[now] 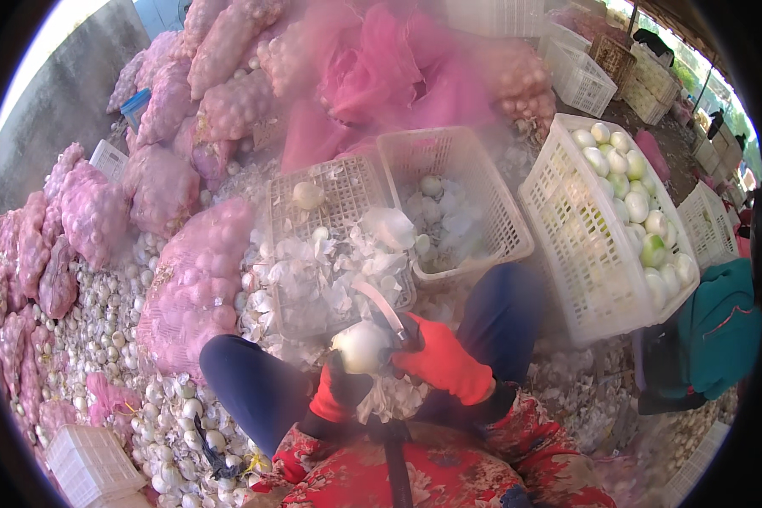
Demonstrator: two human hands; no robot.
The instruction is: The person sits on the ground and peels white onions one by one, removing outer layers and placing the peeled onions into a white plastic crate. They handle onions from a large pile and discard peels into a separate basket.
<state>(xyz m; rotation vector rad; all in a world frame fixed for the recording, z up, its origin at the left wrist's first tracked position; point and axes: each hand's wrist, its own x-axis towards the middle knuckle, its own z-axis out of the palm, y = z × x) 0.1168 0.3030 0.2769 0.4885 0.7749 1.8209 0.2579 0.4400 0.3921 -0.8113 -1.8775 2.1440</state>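
Between my knees, a white onion (pixel 361 347) rests in the fingers of my left hand (pixel 338 387), which wears a red and dark glove. My right hand (pixel 441 359), gloved the same way, is closed around a knife (pixel 381 306) with a curved blade that points up and to the left. The fingertips of the right hand touch the onion's right side. Loose papery onion skins (pixel 336 273) lie heaped on an upturned plastic crate (pixel 273 235) just beyond my hands, and one more onion (pixel 308 195) sits on its far part.
An open crate (pixel 514 244) with skins and some onions stands beyond my right knee. Farther right is a tall crate (pixel 603 286) full of peeled onions. Pink mesh sacks (pixel 197 279) and loose onions (pixel 111 336) spread at left. Someone in teal clothing (pixel 724 324) is at the right edge.
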